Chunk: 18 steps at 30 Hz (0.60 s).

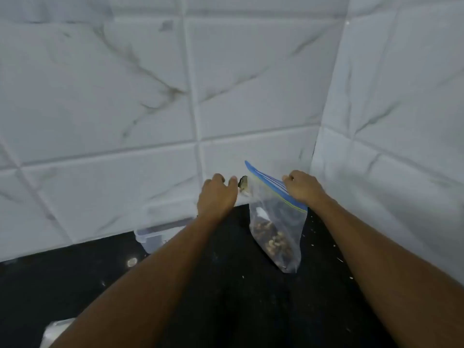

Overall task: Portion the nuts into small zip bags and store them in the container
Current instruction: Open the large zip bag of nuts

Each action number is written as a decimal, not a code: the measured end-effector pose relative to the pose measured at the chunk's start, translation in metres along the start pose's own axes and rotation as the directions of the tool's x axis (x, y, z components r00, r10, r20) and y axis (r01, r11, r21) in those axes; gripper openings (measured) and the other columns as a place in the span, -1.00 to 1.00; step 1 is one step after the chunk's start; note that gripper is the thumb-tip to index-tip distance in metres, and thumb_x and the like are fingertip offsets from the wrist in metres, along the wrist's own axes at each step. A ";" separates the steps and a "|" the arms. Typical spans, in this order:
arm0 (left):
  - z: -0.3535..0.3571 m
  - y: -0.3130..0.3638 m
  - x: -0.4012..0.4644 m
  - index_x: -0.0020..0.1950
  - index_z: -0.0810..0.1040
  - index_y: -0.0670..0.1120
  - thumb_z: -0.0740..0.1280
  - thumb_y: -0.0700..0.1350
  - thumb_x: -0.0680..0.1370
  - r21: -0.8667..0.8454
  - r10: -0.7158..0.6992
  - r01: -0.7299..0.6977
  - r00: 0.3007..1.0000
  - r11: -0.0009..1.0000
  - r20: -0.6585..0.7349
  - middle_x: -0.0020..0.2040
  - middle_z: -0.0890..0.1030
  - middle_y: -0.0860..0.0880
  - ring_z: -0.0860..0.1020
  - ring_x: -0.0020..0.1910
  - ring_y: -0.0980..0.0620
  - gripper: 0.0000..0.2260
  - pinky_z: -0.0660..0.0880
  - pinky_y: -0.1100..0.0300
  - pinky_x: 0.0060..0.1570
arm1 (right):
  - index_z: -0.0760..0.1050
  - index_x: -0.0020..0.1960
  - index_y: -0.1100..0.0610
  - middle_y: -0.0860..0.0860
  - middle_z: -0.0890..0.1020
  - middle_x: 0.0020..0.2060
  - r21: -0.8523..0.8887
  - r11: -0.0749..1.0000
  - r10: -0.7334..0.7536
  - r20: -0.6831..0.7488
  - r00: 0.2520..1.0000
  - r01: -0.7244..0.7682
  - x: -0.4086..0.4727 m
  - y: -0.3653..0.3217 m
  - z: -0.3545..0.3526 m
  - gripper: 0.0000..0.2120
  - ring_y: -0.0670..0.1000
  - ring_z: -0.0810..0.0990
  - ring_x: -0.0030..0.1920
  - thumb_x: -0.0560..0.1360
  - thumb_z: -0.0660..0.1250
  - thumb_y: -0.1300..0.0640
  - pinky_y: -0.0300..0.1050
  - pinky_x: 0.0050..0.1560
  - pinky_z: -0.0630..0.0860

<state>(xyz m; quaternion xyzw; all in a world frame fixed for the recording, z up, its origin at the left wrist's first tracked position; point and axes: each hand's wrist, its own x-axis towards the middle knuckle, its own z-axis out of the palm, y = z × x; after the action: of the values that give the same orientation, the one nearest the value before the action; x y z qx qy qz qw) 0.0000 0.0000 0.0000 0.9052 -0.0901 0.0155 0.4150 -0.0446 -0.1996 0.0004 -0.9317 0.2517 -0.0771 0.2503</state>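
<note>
While the right hand (300, 188) pinches the blue zip strip at the top of a clear zip bag (278, 222), the bag hangs down from that grip with its lower corner at or just above the black counter (226, 285); I cannot tell whether it touches. The mouth of the bag is open, its blue edge slanting up and away to the left of the right-hand grip. A heap of nuts (272, 241) sits in the lower part of the bag, well below the fingers.

The left hand (217, 197) is raised just to the left of the bag's mouth, fingers curled in a narrow grip on a small clump of nuts (243, 185) at its fingertips, which sits between the two hands and right beside the bag's open edge.

Below and to the left of the left-hand grip, a clear plastic container (150, 238) stands against the foot of the tiled wall (125, 96), partly hidden by the left forearm. Behind both hands the wall rises close; a second tiled wall closes in just to the right of the right hand, making a corner. The free counter lies nearer the person, under and between the forearms, speckled with pale crumbs. A blurred white object (56, 330) shows at the bottom left edge, well away from both hands.
</note>
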 end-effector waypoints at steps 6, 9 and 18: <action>0.058 0.008 -0.001 0.05 0.47 -0.08 0.17 0.15 0.60 -0.250 -0.145 0.212 0.955 0.945 0.260 -0.04 0.55 -0.04 0.55 -0.04 -0.05 -0.69 0.55 -0.01 0.10 | 0.40 -0.21 0.20 0.10 0.46 -0.28 0.111 0.993 0.018 0.137 0.990 -0.034 -0.004 0.019 0.010 -0.73 0.06 0.42 -0.25 0.61 0.16 0.08 -0.11 -0.28 0.28; 0.076 0.015 0.002 0.20 0.45 -0.13 0.19 0.20 0.59 -0.382 -0.211 0.338 0.918 0.860 0.337 0.05 0.56 -0.09 0.58 0.06 -0.12 -0.58 0.56 -0.09 0.16 | 0.50 -0.19 0.24 0.14 0.51 -0.27 0.139 0.990 -0.003 0.173 0.985 -0.022 -0.005 0.021 0.010 -0.78 0.09 0.47 -0.24 0.58 0.22 0.17 -0.08 -0.21 0.38; 0.090 0.028 0.005 0.00 0.49 -0.17 0.26 -0.15 0.55 -0.482 -0.264 0.454 0.872 0.749 0.412 -0.10 0.62 -0.17 0.62 -0.22 -0.08 -0.89 0.59 0.06 -0.17 | 0.60 0.05 0.21 0.15 0.64 0.00 0.234 0.972 -0.050 0.170 0.984 0.009 -0.011 0.007 0.018 -0.82 0.13 0.60 -0.02 0.56 0.27 0.16 -0.03 -0.01 0.52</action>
<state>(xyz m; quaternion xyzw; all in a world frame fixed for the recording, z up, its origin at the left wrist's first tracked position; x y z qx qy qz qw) -0.0044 -0.0863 -0.0370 0.7312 0.0220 -0.2392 0.6385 -0.0527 -0.1917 -0.0185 -0.9028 0.2042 -0.0278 0.3775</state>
